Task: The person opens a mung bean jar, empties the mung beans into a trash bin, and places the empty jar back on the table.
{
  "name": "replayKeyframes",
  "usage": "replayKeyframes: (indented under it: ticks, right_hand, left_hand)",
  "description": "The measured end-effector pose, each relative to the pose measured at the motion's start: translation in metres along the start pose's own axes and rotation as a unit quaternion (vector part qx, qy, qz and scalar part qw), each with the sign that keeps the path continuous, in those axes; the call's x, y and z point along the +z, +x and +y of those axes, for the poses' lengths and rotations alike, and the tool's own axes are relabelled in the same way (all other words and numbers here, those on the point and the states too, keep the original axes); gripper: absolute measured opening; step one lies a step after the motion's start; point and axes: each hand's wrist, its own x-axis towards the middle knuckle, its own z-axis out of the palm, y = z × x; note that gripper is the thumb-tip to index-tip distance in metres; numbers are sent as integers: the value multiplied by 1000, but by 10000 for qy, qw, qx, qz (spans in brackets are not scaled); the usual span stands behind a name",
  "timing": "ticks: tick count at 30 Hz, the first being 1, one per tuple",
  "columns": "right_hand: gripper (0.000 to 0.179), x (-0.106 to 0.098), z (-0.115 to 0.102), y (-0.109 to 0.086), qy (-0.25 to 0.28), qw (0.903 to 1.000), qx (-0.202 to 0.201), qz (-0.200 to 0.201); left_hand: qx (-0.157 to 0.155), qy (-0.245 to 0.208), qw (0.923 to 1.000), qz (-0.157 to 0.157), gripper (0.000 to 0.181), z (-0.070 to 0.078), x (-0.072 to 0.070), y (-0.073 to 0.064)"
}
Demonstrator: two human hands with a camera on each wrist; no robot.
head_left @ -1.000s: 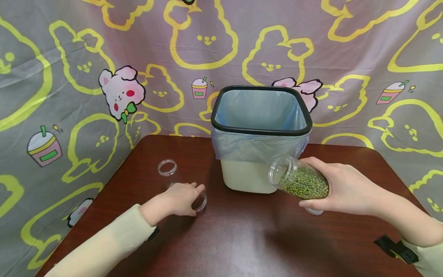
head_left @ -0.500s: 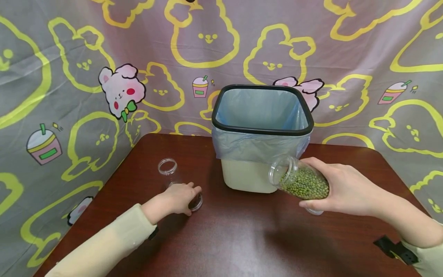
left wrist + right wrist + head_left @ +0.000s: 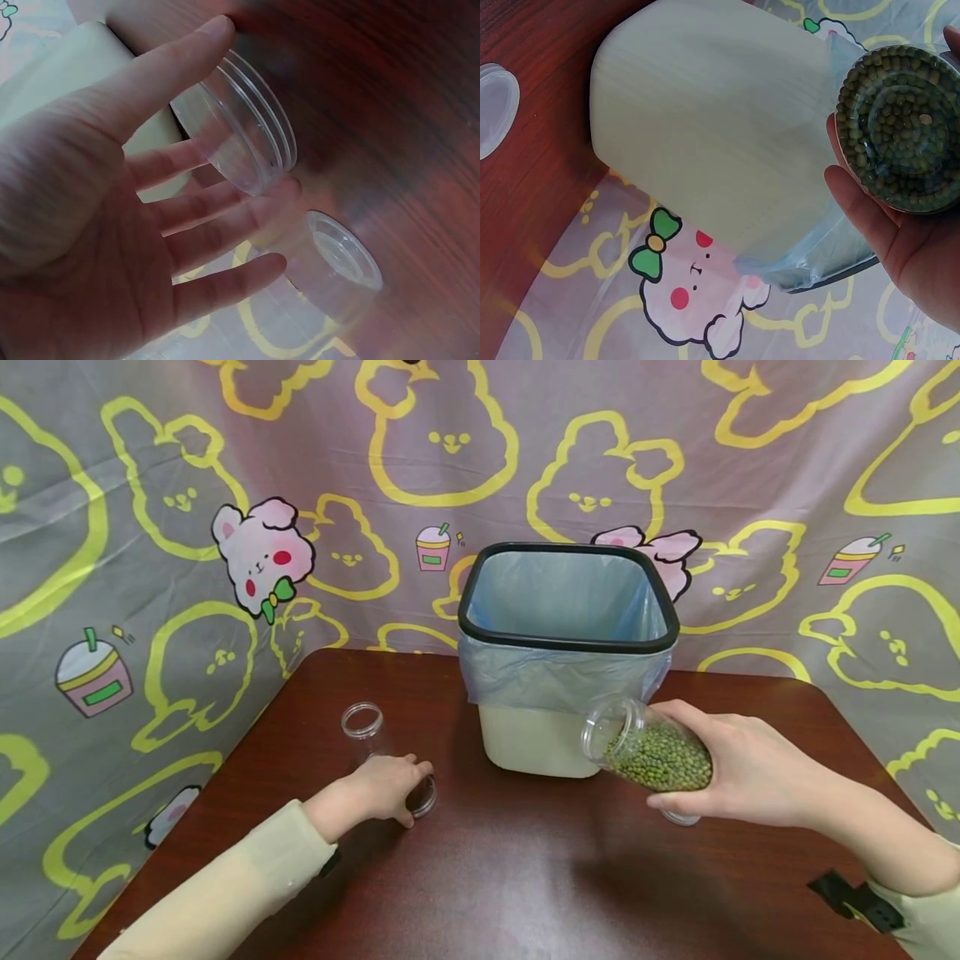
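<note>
My right hand (image 3: 757,768) grips a clear jar (image 3: 615,727) partly filled with green mung beans (image 3: 663,760). This jar is tipped toward the left, its uncapped mouth in front of the bin's lower wall, and the beans lie inside it. In the right wrist view the jar's round base (image 3: 900,127) faces the camera. At left, my left hand (image 3: 382,789) holds a clear round lid (image 3: 247,127) low at the table, between thumb and fingers; in the head view the hand partly covers it. Just behind that hand stands a clear jar (image 3: 363,722) with no lid on.
A cream bin (image 3: 536,743) with a black rim and blue liner stands at the table's back. Another clear lid (image 3: 681,817) lies under the right hand. Patterned cloth (image 3: 330,443) hangs around the dark wooden table (image 3: 480,877).
My left hand and its lid have shifted slightly left, nearer the standing jar. The right hand and the tilted bean jar have stayed put.
</note>
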Motion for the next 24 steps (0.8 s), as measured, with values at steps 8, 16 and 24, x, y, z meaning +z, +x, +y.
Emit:
replayKeyframes:
  ticks: [8, 16, 24]
  right_hand:
    - [77, 0, 0, 0, 17, 10000, 29, -3]
    - [78, -1, 2, -1, 51, 10000, 80, 20]
    - [77, -2, 5, 0, -19, 9999, 65, 121]
  left_hand:
    - [-5, -21, 10000, 87, 71, 2, -1, -1]
    - [-71, -489, 9988, 75, 80, 0, -11, -3]
    - [-50, -1117, 9832, 1442, 83, -6, -61, -11]
